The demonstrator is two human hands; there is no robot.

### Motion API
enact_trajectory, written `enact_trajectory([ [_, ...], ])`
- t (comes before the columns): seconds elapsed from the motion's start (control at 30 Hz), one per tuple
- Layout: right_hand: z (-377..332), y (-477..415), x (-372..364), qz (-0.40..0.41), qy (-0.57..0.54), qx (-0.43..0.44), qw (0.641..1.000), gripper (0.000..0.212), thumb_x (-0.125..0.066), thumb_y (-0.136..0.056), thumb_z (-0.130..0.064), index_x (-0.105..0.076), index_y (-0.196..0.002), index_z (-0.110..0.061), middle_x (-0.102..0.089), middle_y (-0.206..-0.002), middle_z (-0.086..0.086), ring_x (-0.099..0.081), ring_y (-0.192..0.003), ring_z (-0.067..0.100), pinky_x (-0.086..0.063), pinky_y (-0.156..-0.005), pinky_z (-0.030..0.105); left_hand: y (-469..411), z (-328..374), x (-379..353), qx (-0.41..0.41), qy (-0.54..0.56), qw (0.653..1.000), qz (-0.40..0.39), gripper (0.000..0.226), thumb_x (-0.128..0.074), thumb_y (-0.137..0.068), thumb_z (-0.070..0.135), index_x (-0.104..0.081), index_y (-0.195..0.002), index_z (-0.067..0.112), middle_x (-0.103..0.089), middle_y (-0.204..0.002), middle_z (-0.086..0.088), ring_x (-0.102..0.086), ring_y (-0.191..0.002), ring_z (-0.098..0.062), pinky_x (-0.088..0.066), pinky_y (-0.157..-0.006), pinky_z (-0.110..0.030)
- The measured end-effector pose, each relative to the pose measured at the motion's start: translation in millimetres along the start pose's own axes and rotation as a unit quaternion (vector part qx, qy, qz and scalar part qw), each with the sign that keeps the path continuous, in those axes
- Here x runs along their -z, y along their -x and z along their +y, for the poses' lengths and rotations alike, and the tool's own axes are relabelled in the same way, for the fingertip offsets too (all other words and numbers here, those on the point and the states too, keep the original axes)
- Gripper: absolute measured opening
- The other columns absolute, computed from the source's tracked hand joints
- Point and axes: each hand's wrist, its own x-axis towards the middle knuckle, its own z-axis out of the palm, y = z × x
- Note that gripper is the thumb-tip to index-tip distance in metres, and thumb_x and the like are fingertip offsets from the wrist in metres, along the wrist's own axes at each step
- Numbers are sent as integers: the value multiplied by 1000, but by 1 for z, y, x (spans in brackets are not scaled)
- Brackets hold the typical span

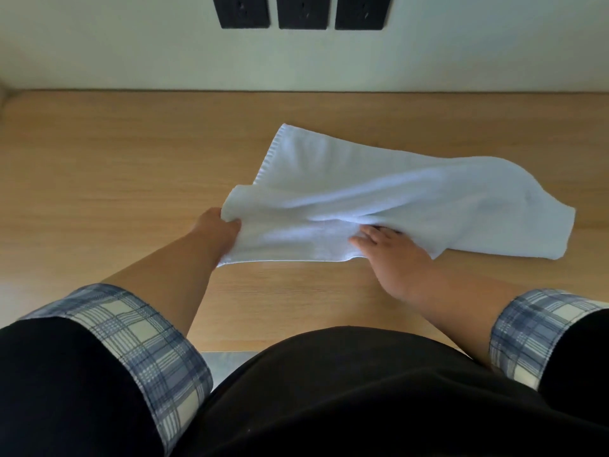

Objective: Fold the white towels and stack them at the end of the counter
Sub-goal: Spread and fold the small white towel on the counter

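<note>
Folding looks barely begun: the white towel (362,192) lies rumpled mid-way along the counter (99,159), left hand (219,225) with grip curled round its left end, right hand (392,255) pressing flat-fingered, no stack visible.

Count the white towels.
1. A rumpled white cloth towel lies on the wooden counter, left hand gripping its left end, right hand resting on it. More may lie off-frame.

the towel (379,189) under the fingers (365,238) is plain white, kinda bluish in the shade, the table (115,166) around them is pale tan wood grain, the cuffs (131,324) behind them are blue-and-cream plaid on black sleeves (49,374), and the wall plates (303,9) beyond are black on an off-white wall (461,61).
</note>
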Motion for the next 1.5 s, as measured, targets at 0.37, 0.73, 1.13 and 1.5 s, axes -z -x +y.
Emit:
enact_trajectory([
  [0.37,31,13,0,-23,-31,-15,999,31,-38,-93,-15,-63,-105,-30,-59,-77,-10,-52,-74,9,-35,-67,25,19,-13,-9,-152,-306,934,104,60,-54,-84,44,-23,-133,31,-41,-135,-7,-42,-124,-32,-41,-95,-46],
  [0.73,24,32,-14,-67,-59,-18,996,47,-30,-84,-35,-56,-122,-38,-63,-85,-18,-51,-72,4,-32,-101,31,-52,109,-87,-343,-437,829,-67,67,-28,-101,55,8,-155,36,18,-164,-2,13,-150,-28,-3,-120,-51],
  [1.13,17,55,-10,-94,-49,21,994,50,-41,-92,-54,-46,-139,-38,-52,-128,-13,-48,-119,14,-28,-108,36,-49,115,-92,-305,-419,855,15,71,-21,-101,57,12,-155,28,16,-164,-10,10,-150,-33,-4,-120,-55],
  [1.5,51,65,-19,11,-58,-88,994,60,-45,-98,-44,-24,-154,-36,-6,-166,0,7,-153,22,6,-122,46,55,73,-176,-479,-428,758,-107,69,-25,-100,56,11,-154,35,11,-165,0,13,-150,-23,9,-118,-41],
])
